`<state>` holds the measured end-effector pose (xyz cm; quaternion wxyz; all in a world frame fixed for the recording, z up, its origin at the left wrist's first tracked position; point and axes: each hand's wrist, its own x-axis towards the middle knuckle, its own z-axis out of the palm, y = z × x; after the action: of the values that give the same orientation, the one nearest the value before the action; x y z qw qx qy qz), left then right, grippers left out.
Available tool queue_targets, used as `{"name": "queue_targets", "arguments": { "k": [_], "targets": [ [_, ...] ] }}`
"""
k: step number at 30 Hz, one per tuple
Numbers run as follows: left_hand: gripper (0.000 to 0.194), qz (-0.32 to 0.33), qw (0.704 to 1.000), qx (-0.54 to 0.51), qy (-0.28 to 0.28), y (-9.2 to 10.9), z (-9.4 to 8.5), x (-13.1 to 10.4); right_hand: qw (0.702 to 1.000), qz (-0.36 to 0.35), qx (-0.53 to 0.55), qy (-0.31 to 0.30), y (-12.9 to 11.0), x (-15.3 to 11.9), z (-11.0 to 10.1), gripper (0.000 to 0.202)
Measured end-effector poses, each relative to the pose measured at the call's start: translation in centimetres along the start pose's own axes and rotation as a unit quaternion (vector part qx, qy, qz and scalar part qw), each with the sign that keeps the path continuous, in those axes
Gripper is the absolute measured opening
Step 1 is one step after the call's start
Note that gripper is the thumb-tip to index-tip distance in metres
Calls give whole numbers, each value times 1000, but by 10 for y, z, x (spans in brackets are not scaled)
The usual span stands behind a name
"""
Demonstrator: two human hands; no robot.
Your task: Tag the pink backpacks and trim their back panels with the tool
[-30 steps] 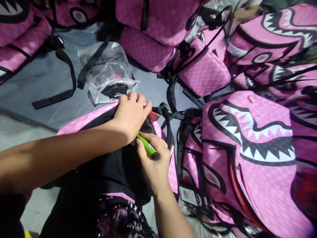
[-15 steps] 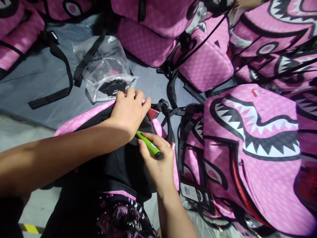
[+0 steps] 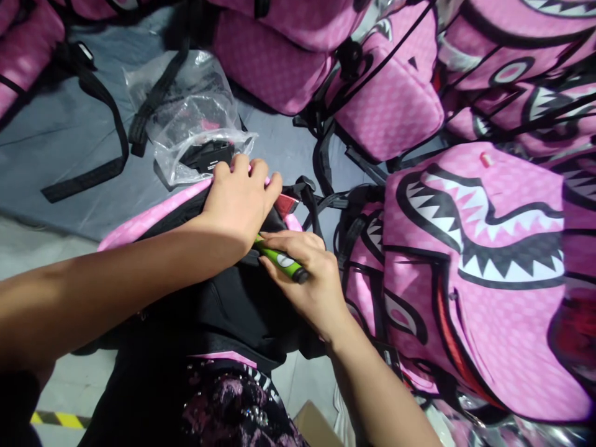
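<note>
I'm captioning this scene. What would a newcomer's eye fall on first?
A large pink backpack with a jagged shark-tooth print dominates the right side. Near the centre, the right hand grips a bright green, black-ended handle, beside the left hand on pink-edged black fabric. Beyond lies a crumpled clear plastic bag.

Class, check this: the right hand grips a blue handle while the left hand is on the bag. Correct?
No: the handle is green, as the head view shows. The right hand does grip it, and the left hand is on the bag.
</note>
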<state>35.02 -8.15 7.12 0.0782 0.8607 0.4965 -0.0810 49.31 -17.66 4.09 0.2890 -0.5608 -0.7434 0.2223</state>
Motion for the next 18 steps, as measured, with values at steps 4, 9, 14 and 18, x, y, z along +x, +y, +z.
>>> {"name": "queue_targets", "arguments": {
  "k": [4,9,14,18],
  "targets": [
    [64,-6,1000,-13,-5,1,0,2,999,-9,-20,-39,-2,4,-4,16],
    [64,-4,1000,7,-12,1,1,3,995,-52,-19,-82,2,9,-12,15],
    [66,0,1000,27,-6,0,2,4,991,-69,-46,-102,1,11,-14,20],
    [68,1,999,31,-4,0,2,4,991,-61,-64,-97,-2,9,-14,18]
  ]
}}
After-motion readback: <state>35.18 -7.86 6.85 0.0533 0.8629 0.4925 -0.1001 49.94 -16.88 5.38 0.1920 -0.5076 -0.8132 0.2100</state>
